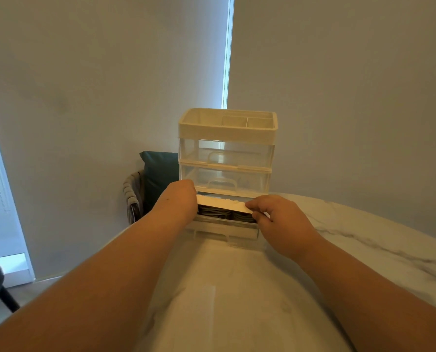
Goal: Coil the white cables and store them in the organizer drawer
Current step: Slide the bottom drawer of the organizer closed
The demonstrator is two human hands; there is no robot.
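Two bare hands meet at the open bottom drawer (224,226) of a clear plastic three-drawer organizer (226,158); the right hand (279,219) pinches a flat white strip (223,203); the left hand (183,196) hides its fingers, grip unclear. Two pale coiled cables (218,214) lie inside; I judge a loop could snag under the frame on closing.
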